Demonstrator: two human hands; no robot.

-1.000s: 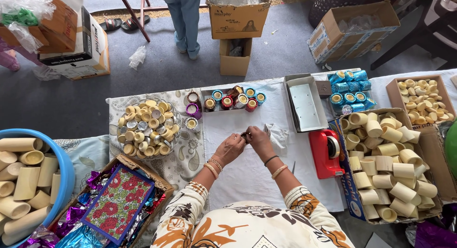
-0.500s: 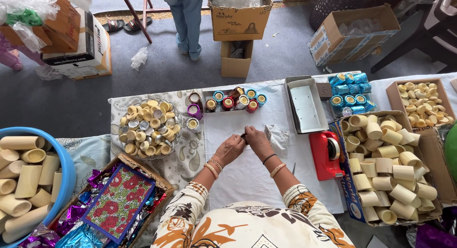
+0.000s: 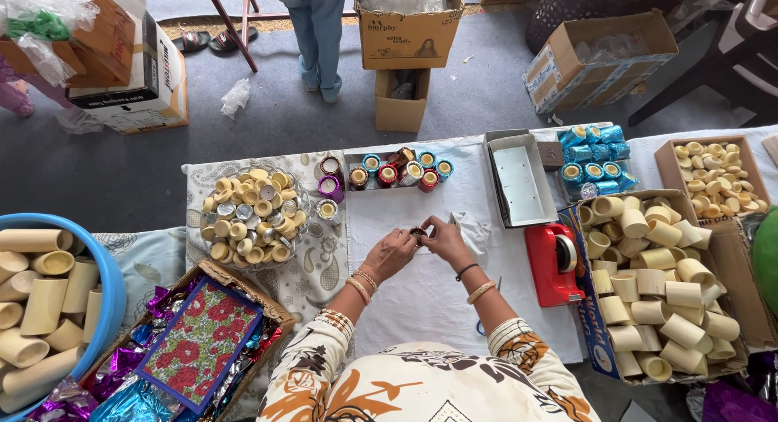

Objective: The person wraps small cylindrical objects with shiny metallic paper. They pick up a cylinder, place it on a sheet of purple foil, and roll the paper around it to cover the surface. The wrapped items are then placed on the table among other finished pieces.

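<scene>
Both the left hand (image 3: 392, 252) and right hand (image 3: 445, 238) pinch a small dark cup (image 3: 418, 232) between closed fingertips, above the white cloth (image 3: 405, 292); its axis direction cannot be told.

Brown cardboard cartons (image 3: 409, 33) on the floor beyond the table (image 3: 421, 300)

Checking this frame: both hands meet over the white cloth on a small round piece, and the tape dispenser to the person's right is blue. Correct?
Not quite. In the head view the tape dispenser is red, not blue. The rest holds: the left hand and right hand meet on a small round piece over the white cloth, with the dispenser on the person's right.
</scene>
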